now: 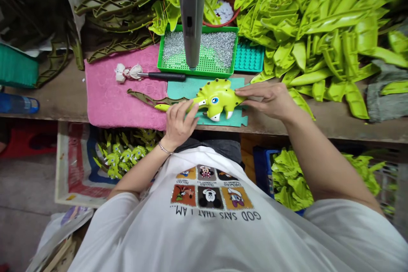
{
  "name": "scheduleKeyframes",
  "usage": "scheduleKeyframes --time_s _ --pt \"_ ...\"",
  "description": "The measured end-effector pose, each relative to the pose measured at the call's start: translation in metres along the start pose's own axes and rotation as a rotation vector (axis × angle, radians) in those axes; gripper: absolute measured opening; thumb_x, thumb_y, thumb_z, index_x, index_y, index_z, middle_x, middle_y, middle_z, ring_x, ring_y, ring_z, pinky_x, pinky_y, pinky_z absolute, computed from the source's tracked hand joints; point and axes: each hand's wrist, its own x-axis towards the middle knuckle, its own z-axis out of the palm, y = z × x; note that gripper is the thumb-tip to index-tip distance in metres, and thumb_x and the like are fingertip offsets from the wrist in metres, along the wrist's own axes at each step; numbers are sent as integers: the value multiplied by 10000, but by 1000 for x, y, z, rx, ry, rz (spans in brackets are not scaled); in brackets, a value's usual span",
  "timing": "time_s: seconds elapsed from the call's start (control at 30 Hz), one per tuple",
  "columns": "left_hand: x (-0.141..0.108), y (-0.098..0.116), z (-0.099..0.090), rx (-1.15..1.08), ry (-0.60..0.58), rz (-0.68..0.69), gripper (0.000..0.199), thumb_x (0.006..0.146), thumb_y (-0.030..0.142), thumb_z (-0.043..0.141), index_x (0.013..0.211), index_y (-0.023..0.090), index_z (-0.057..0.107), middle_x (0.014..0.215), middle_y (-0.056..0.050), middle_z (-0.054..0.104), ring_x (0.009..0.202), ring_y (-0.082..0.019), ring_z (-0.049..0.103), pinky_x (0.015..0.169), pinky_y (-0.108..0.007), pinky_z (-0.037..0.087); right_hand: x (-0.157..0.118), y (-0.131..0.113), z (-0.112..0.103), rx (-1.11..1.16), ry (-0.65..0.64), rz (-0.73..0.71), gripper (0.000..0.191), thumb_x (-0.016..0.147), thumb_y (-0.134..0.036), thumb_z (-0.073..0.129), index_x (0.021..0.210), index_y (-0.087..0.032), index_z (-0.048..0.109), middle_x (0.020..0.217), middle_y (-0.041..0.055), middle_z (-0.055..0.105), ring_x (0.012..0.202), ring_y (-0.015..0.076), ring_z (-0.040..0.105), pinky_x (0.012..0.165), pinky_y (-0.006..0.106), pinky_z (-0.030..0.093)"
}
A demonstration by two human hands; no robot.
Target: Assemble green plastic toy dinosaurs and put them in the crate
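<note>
A lime-green toy dinosaur (219, 98) with a frill, white horns and a painted blue eye lies over the teal mat (239, 120). My left hand (181, 122) has its fingers closed over the dinosaur's left part, where a thin green piece and a dark olive strip (140, 97) stick out to the left. At the toy's right end my right hand (270, 98) pinches it between thumb and fingers. A screwdriver (165, 76) with a black handle and a cloth-wrapped end lies just behind, across the pink cloth (124, 108).
A green tray (197, 70) of small screws stands behind the mat, under a hanging grey electric screwdriver (192, 17). Green plastic parts (318, 38) heap up at the right, dark olive parts (124, 8) at the back left. Below the bench, a crate (60, 170) holds several dinosaurs.
</note>
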Motion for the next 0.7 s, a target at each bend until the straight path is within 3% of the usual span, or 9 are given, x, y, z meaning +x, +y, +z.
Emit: scheduleKeyframes --time_s 0.13,0.27,0.4,0.5,0.57,0.63,0.7 --pt "20 -8 3 -23 -82 -69 472 1009 434 506 1393 161 542 1327 -165 656 1279 -294 566 1154 -523 333 1 3 0 24 -7 -5 185 797 -321 755 977 -292 791 1099 17 762 1037 232 739 1027 422 553" --pt "21 -12 7 -90 -160 -66 431 1026 405 464 1356 147 567 1266 -159 684 1272 -281 576 1159 -510 344 1 7 1 48 7 -41 197 801 -341 746 992 -313 788 1092 -2 767 1034 234 739 1020 439 567" --pt "21 -12 6 -126 -173 -87 437 1017 424 479 1337 143 576 1276 -171 673 1282 -289 566 1150 -506 355 1 5 0 60 -13 42 203 777 -292 753 954 -388 777 1090 -72 764 1059 226 729 1060 463 553" --pt "24 -11 5 -139 -194 -116 414 1014 429 483 1321 172 588 1274 -153 674 1281 -288 564 1142 -513 357 -1 0 2 90 -15 108 235 752 -288 779 972 -372 778 1124 -56 758 1094 240 712 1090 474 529" --pt "25 -11 4 -131 -195 -123 388 1011 425 492 1296 187 604 1251 -136 686 1262 -282 575 1126 -501 375 -2 -2 6 170 23 210 359 709 -335 826 1061 -304 765 1141 2 758 1060 255 718 1023 463 572" --pt "25 -11 5 -121 -196 -118 386 1007 432 502 1289 191 610 1234 -131 694 1253 -279 581 1113 -491 390 -3 -3 13 321 55 379 474 684 -410 848 1110 -233 736 1069 51 771 934 242 739 852 407 640" --pt "25 -13 6 -104 -197 -94 390 1012 420 493 1307 190 602 1253 -136 688 1263 -275 579 1119 -490 390 -3 -1 22 486 53 536 468 691 -476 840 1053 -203 724 941 56 774 775 208 738 657 329 643"
